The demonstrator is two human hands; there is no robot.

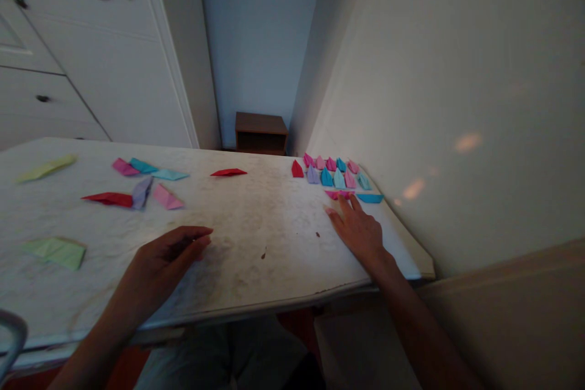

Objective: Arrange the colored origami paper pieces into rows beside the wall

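My right hand (359, 228) reaches to the right end of the table, fingers stretched and apart, with fingertips on a magenta folded paper boat (333, 194). Just right of that lies a blue paper boat (369, 198). Behind them, several small folded paper boats in red, pink, purple and blue stand in two rows, among them a red one (297, 169). My left hand (169, 262) rests over the left-middle of the table, fingers curled and thumb close to them, nothing visible in it. A lone red paper boat (228, 172) lies farther back, between the hands.
Loose folded papers lie on the left: yellow (48, 168), green (57, 252), red (109, 198), purple (141, 192), pink (167, 196) and light blue (170, 174). A wall (457, 103) borders the white table (256, 280) at right. A white cabinet (114, 73) stands behind.
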